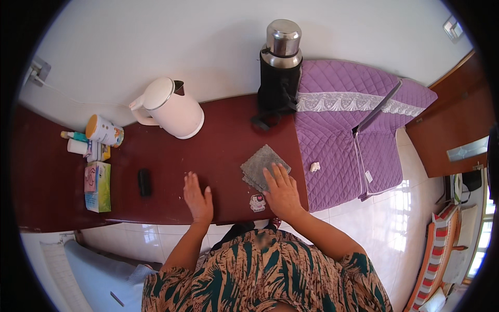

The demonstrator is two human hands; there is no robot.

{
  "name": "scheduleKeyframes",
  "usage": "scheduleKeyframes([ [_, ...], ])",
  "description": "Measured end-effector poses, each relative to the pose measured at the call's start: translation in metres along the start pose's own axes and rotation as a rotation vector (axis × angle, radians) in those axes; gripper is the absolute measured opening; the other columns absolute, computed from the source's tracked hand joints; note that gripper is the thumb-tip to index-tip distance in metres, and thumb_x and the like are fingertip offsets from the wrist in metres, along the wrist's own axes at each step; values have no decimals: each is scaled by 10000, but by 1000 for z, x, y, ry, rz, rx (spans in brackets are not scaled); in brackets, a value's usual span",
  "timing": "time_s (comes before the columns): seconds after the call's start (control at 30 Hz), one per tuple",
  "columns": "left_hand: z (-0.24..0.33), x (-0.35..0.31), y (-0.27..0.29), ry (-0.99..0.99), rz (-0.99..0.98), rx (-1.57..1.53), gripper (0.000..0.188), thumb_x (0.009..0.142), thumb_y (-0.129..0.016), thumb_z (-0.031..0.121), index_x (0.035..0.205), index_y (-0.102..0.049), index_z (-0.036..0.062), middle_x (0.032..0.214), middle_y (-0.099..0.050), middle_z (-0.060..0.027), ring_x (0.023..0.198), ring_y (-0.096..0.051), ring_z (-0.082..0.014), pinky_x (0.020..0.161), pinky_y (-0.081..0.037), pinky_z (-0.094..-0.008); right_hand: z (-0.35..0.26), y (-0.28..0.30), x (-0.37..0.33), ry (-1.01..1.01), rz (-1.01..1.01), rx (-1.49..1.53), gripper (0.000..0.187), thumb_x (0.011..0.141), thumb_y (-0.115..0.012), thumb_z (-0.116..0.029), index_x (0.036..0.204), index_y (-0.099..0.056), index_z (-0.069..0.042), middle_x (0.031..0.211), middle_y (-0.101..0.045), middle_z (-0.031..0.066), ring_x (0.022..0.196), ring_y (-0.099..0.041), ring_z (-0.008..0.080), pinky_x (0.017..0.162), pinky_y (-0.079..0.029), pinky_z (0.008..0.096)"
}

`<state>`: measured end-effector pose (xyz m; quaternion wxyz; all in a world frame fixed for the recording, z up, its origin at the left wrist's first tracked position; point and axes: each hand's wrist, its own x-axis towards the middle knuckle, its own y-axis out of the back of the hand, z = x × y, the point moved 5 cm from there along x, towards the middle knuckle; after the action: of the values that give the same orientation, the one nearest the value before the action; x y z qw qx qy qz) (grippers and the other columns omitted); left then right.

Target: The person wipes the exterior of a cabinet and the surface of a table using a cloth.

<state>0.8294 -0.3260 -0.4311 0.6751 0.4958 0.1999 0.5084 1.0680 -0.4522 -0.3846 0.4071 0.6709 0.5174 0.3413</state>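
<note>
- Patterned shirt (249,275), brown, black and green, fills the lower edge; its wearer faces a red-brown counter (166,171).
- Left hand (198,200): above or on the counter, fingers straight, thumb apart, holding nothing; whether it touches the surface, I cannot tell.
- Right hand (283,196): spread flat, fingers over a grey, apparently folded cloth (259,162) near the counter's right end, not gripping it.
- Step in hand, as I judge it: pressing or sliding the cloth. Sliding it would call for flat, even pressure and care around the card (257,203) just beside it.
- Labels: the card, plus a tub (105,130) and box (99,195) at left, carry coloured print; a white tag (369,177) sits on the purple cover (332,138). Any lettering is too small to read.
</note>
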Motion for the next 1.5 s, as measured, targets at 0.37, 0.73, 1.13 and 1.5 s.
scheduleKeyframes([
  [0.37,-9,-31,4,184,39,280,569,929,-509,275,1423,-395,18,1517,-351,-144,1413,-304,-317,1165,-198,-464,57,-41,62,-15,12,-161,745,895,-577,-412,1502,-280,-99,1560,-189,213,1451,-172,361,1163,-164,490],
  [0.73,-5,-30,9,168,47,259,572,909,-510,253,1416,-397,13,1499,-369,-162,1396,-319,-344,1161,-208,-486,126,-20,140,192,-54,-242,730,884,-587,-445,1490,-312,-145,1558,-208,192,1444,-189,359,1154,-186,494],
  [1.13,-6,-29,9,176,44,272,569,902,-516,245,1414,-398,27,1504,-367,-140,1397,-316,-327,1159,-203,-478,92,-18,57,236,-138,-200,725,882,-608,-380,1498,-308,-144,1563,-217,182,1446,-193,363,1148,-193,502],
  [1.5,-9,-30,7,177,44,268,582,904,-519,254,1426,-382,38,1515,-351,-125,1407,-301,-314,1165,-197,-478,60,-21,-62,166,-228,-142,730,872,-626,-410,1483,-338,-135,1550,-231,201,1436,-216,379,1139,-214,513],
])
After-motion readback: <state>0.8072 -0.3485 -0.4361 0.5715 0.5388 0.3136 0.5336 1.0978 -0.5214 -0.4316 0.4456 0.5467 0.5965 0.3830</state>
